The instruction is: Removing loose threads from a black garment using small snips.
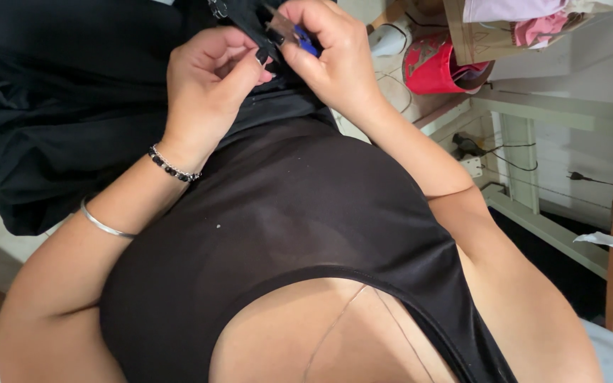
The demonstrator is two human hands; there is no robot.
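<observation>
1. Head view, top centre: both hands meet close together over a bunch of black fabric that spreads away to the left and hangs over the lap.
2. Left hand: fingers curled inward, thumb and forefinger pinched on a fold of the black fabric at its upper edge. Grip closed on cloth. A beaded bracelet sits at the wrist; a thin silver bangle lies further up the forearm.
3. Right hand: fingers closed around a small tool with a blue handle; only a sliver of the blue shows between the fingertips. Cannot tell what kind of tool. Its tip is at the fabric, just beside the left thumb.
4. Dark nail polish visible on fingers of both hands.
5. Foreground: the person's black sleeveless top fills the middle of the frame.
6. Right of the hands: a red container lying tilted on a pale surface, with a cardboard box holding pink cloth just beyond it.
7. Far right: white frame rails, a power strip with cables.
</observation>
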